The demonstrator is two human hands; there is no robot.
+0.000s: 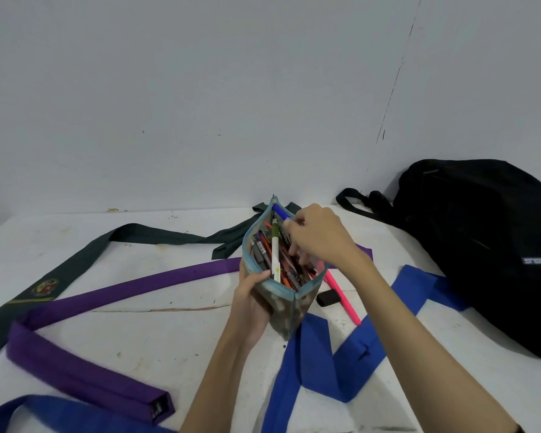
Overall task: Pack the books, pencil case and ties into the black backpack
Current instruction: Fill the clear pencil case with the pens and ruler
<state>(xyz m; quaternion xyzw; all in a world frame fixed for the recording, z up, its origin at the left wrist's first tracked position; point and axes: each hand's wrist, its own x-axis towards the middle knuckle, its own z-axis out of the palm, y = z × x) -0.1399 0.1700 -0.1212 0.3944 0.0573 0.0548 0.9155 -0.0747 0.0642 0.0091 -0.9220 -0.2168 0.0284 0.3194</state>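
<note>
My left hand (252,295) grips an open pencil case (289,303) with a light blue zip edge, held above the white table; it is full of pens. My right hand (317,235) reaches into the case's mouth and pinches a blue pen (281,211) at the far end. The black backpack (487,245) lies on the table at the right, against the wall. A purple tie (107,295), a dark green tie with a crest (75,264) and a blue tie (341,364) lie spread over the table. No books are in view.
A pink highlighter (344,300) and a small black eraser (327,297) lie on the table just right of the case. The white table (156,339) meets a plain grey wall (200,104) behind. A backpack strap (361,203) trails left from the bag.
</note>
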